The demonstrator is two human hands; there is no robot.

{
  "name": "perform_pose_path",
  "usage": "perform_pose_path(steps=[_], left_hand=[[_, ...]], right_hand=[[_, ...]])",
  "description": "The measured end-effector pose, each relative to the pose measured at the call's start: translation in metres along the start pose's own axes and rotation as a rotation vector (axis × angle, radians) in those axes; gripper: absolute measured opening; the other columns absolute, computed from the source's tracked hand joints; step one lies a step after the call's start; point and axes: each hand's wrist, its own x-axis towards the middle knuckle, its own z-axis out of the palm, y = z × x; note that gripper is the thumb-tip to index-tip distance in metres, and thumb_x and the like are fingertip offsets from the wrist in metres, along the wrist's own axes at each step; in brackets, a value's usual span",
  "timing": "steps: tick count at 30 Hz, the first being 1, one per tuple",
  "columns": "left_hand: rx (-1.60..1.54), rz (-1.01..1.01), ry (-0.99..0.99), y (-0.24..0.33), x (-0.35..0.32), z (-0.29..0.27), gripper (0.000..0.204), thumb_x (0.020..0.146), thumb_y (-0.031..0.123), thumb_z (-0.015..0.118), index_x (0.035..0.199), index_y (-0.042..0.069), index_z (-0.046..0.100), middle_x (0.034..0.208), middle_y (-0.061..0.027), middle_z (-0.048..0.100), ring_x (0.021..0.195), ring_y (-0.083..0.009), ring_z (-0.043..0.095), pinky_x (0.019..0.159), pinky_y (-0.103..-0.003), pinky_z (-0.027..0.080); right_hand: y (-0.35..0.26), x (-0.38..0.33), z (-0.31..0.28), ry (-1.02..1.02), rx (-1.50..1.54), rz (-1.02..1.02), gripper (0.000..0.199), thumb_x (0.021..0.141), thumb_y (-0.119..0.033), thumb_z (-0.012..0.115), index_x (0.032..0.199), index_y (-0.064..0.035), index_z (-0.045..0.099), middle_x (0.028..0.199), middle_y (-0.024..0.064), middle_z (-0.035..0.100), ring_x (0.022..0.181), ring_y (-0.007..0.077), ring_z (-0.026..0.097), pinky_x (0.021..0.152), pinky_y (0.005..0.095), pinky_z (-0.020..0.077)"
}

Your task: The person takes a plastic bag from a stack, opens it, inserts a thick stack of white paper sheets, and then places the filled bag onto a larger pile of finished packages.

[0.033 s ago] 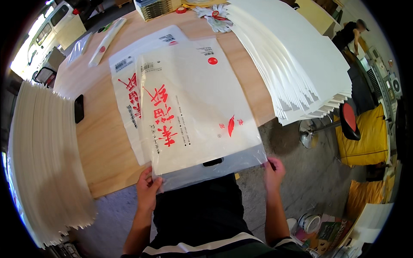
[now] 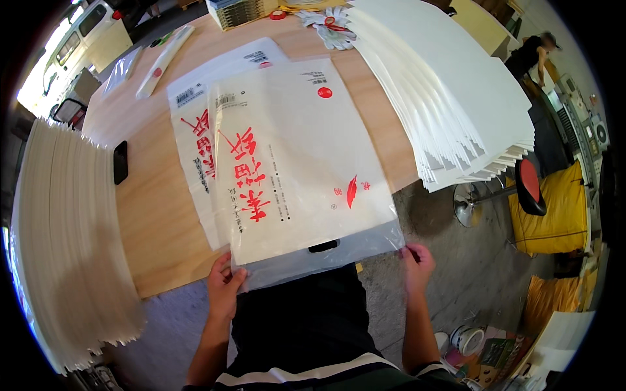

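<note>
A clear plastic bag (image 2: 300, 163) with red and black print lies over the table's near edge, cream sheets of paper showing inside it. Its see-through open-looking end, with a dark oval handle hole (image 2: 324, 246), hangs toward me past the edge. My left hand (image 2: 225, 287) is closed on the bag's near left corner, thumb on top. At the near right corner, my right hand (image 2: 418, 264) pinches the plastic between bent fingers. Partly under this bag, to the left, rests another printed bag (image 2: 193, 140).
Tall stacks of white sheets stand at the left (image 2: 72, 241) and right (image 2: 450, 85). On the wooden table (image 2: 153, 228) lie a phone (image 2: 120, 163), a rolled white package (image 2: 164, 64), and gloves (image 2: 329, 29) with red-handled scissors. A stool (image 2: 529, 186) and another person (image 2: 531, 57) are at the right.
My right hand has dipped slightly at the bag's corner. The view has shifted a little; the bag stays in place and my left hand keeps its hold.
</note>
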Motion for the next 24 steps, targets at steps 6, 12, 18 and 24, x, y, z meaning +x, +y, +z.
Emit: perform_pose_path(steps=[6, 12, 18, 24], left_hand=[[0.885, 0.375, 0.136, 0.034, -0.007, -0.028, 0.046, 0.085, 0.008, 0.072, 0.125, -0.001, 0.053, 0.097, -0.0123, 0.066, 0.084, -0.0151, 0.065, 0.066, -0.027, 0.054], [0.448, 0.294, -0.022, 0.05, 0.007, 0.003, 0.047, 0.086, 0.012, 0.072, 0.125, -0.002, 0.051, 0.103, -0.0135, 0.062, 0.087, -0.0157, 0.064, 0.069, -0.029, 0.054], [-0.194, -0.177, -0.097, 0.063, 0.024, 0.007, 0.048, 0.092, 0.014, 0.065, 0.133, -0.002, 0.046, 0.114, -0.0133, 0.062, 0.097, -0.0172, 0.063, 0.079, -0.031, 0.054], [0.015, 0.028, -0.265, 0.045, 0.031, 0.007, 0.046, 0.094, 0.005, 0.058, 0.137, 0.0, 0.04, 0.124, -0.0136, 0.059, 0.112, -0.0181, 0.056, 0.076, -0.035, 0.057]], right_hand=[[-0.056, 0.045, 0.005, 0.036, 0.147, -0.046, 0.029, 0.096, -0.028, 0.06, 0.098, 0.0005, 0.065, 0.084, 0.006, 0.068, 0.074, 0.0152, 0.064, 0.071, 0.0273, 0.0518], [-0.082, 0.091, 0.044, -0.411, 0.039, 0.247, 0.024, 0.09, -0.019, 0.069, 0.1, 0.0025, 0.064, 0.09, 0.0073, 0.068, 0.077, 0.0137, 0.064, 0.068, 0.0291, 0.0516], [-0.113, 0.094, 0.043, -0.657, 0.184, 0.403, 0.033, 0.087, -0.008, 0.068, 0.115, 0.0062, 0.06, 0.105, 0.0115, 0.067, 0.092, 0.0169, 0.065, 0.082, 0.0318, 0.0523], [-0.123, 0.095, 0.065, -0.692, 0.094, 0.527, 0.044, 0.086, -0.002, 0.063, 0.128, 0.0057, 0.053, 0.118, 0.013, 0.064, 0.106, 0.0197, 0.061, 0.093, 0.035, 0.0486]])
